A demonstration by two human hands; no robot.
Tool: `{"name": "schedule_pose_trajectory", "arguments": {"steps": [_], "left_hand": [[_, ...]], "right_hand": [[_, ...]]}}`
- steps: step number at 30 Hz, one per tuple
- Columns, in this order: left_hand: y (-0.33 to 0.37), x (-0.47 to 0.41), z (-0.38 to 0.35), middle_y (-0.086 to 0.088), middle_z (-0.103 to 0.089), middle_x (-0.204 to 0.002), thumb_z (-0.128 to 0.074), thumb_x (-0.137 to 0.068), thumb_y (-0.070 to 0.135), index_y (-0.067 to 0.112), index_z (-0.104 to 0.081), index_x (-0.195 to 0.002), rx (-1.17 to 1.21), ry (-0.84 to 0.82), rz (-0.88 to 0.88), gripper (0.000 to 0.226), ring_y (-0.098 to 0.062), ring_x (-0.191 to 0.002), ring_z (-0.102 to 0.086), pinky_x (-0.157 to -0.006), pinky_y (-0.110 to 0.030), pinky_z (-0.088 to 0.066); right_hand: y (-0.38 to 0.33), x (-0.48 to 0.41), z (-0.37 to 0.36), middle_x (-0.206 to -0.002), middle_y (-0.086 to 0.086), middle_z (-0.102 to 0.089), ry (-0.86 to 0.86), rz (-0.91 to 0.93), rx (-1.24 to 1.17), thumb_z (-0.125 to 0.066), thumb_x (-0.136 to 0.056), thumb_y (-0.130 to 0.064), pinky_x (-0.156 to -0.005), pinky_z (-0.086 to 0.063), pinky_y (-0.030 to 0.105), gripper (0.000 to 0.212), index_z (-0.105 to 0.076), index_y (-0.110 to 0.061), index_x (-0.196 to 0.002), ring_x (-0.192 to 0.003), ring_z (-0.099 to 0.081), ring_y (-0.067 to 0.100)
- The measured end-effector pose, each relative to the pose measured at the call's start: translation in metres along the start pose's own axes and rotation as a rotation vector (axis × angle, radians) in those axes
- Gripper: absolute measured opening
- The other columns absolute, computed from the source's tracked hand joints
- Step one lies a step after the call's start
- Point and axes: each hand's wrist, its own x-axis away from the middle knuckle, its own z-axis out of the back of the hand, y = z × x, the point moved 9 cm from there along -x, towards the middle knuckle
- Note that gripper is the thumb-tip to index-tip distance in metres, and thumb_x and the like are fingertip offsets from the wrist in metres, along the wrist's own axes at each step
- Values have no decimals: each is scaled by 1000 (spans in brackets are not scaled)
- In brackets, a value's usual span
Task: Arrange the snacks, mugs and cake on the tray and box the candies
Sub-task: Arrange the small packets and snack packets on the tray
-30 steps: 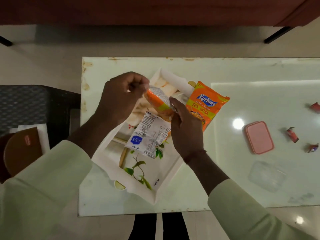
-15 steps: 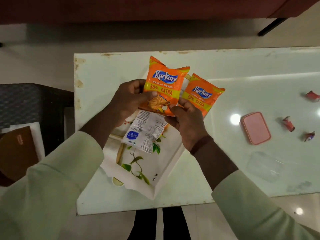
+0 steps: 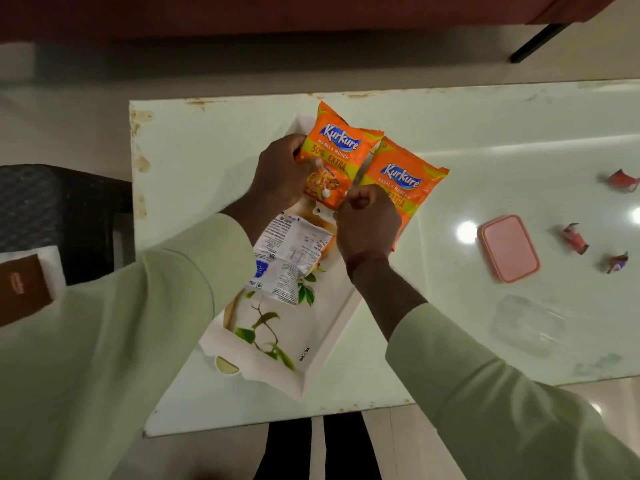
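Observation:
A white tray [image 3: 313, 344] with a leaf print lies slanted on the pale table. Both hands hold an orange Kurkure packet [image 3: 337, 152] face up over the tray's far end: my left hand [image 3: 282, 173] grips its left edge, my right hand [image 3: 367, 221] pinches its bottom right corner. A second orange Kurkure packet [image 3: 407, 181] lies beside it to the right, partly off the tray. A third packet [image 3: 289, 259] lies back side up, white with print, in the tray's middle. Three wrapped candies [image 3: 575, 239] sit at the right near a pink lid [image 3: 509, 247] and a clear box [image 3: 526, 325].
A dark woven chair [image 3: 52, 209] stands left of the table, with a brown box [image 3: 20, 289] on white paper near it. The table's near edge [image 3: 277, 420] runs below the tray. A dark red sofa edge spans the top of the view.
The packet was turned face up and carried from above the tray's middle to its far end, beside the second packet. The camera view shifted slightly.

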Motion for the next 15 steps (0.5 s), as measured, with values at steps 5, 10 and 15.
{"name": "schedule_pose_trajectory", "arguments": {"steps": [5, 10, 15], "left_hand": [[-2, 1, 6, -4, -64, -131, -68, -90, 34, 14, -54, -134, 47, 17, -37, 51, -18, -115, -62, -96, -35, -52], [-15, 37, 61, 3, -66, -122, -67, -90, 22, 19, -60, -126, -133, 113, -208, 37, -11, -105, -63, -93, -33, -53], [-67, 95, 56, -5, -60, -128, -71, -83, 4, 20, -54, -136, -511, -155, -324, 57, -25, -109, -58, -92, -37, -47]], "right_hand": [[-15, 32, 17, -84, -13, -61, -1, 285, 68, -63, -88, -12, -68, -45, 14, 13, -62, -24, -83, -79, -56, 6], [-5, 81, 17, -111, 2, -69, -220, 658, 293, -67, -84, -2, -84, -55, 31, 26, -69, -16, -106, -101, -63, 19], [19, 102, -29, -159, 7, -33, -567, 845, 627, -51, -87, -8, -115, -27, 48, 64, -42, -28, -147, -149, -25, 32]]}}
